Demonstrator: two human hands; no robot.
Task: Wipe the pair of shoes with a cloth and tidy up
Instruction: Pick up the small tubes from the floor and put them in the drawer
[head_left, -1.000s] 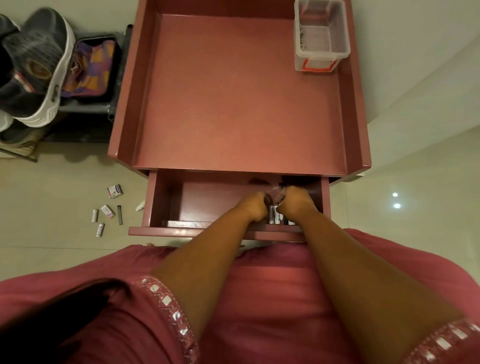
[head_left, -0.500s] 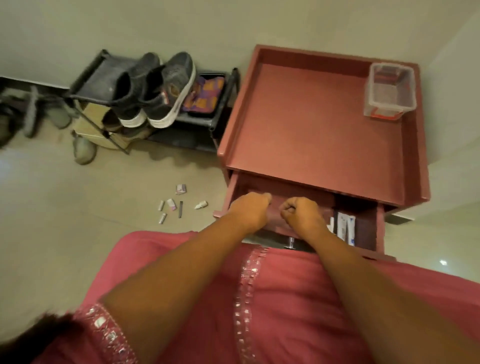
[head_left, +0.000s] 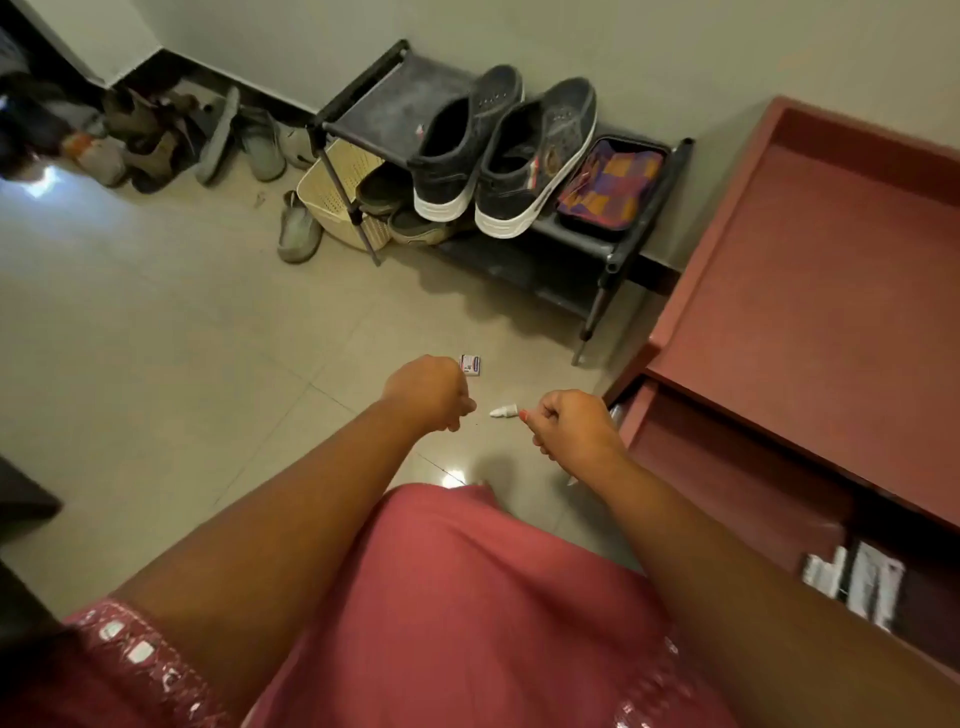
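Observation:
A pair of dark grey shoes with white soles, one (head_left: 457, 140) beside the other (head_left: 537, 156), stands on the top shelf of a black shoe rack (head_left: 379, 104). To their right a folded checked cloth (head_left: 610, 182) lies in a black tray. My left hand (head_left: 428, 392) hovers over the floor with fingers curled shut, next to a small box (head_left: 470, 364). My right hand (head_left: 569, 428) is also curled shut, just right of a small white bottle (head_left: 503, 412). Nothing shows inside either hand.
A red cabinet (head_left: 810, 291) stands at the right with its drawer (head_left: 727, 467) open; white packets (head_left: 857, 577) lie inside. A cream basket (head_left: 332, 192) and several loose shoes sit under and left of the rack. The floor is tiled.
Both hands left the open drawer and swung left, now low over the small items on the floor. The view turned left toward the shoe rack.

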